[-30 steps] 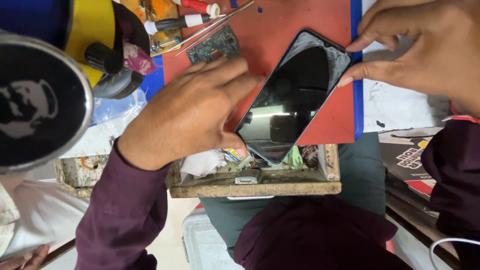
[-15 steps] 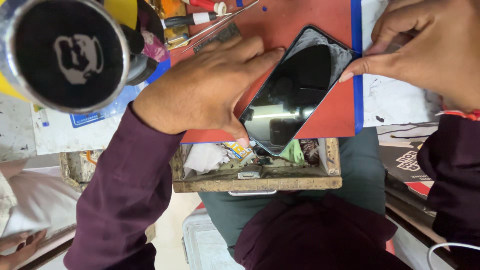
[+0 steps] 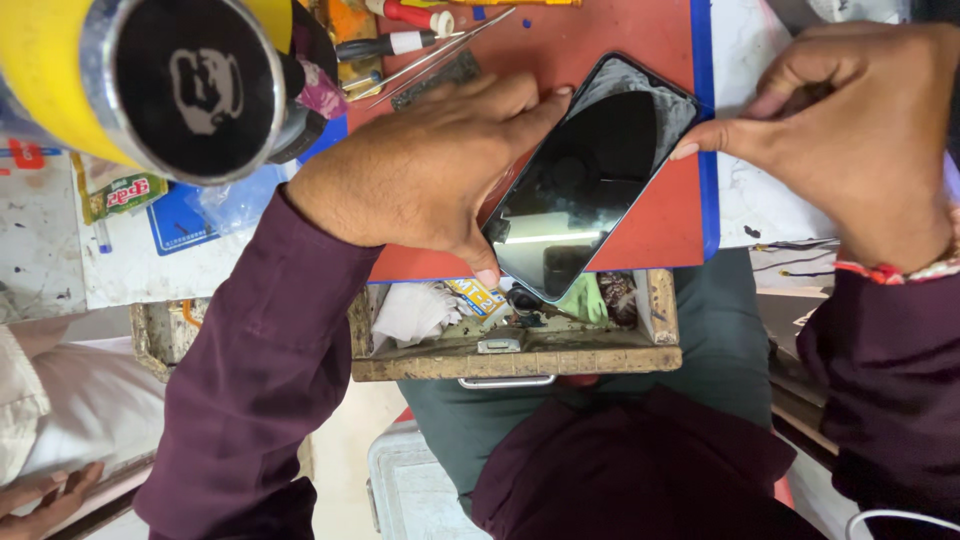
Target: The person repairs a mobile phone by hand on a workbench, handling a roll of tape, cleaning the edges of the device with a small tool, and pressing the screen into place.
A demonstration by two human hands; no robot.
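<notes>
A black smartphone (image 3: 590, 175) lies at an angle on a red work mat (image 3: 640, 40), its glossy screen facing up. My left hand (image 3: 425, 170) rests flat on the mat beside the phone's left edge, with the thumb at its near corner and the fingertips at its far corner. My right hand (image 3: 850, 140) has its fingers curled, and one fingertip presses the phone's right edge near the top corner. Neither hand lifts the phone off the mat.
A yellow tool with a round black and metal end (image 3: 190, 85) stands at the upper left. Screwdrivers and tweezers (image 3: 420, 45) lie at the mat's far edge. An open wooden drawer (image 3: 520, 360) of scraps sits below the mat. Another person's hand (image 3: 40, 490) shows at lower left.
The view has shifted, so the yellow tool's round end now sits further right and higher. My left hand has stretched its fingers along the phone's left edge. The right hand keeps its fingertip on the phone.
</notes>
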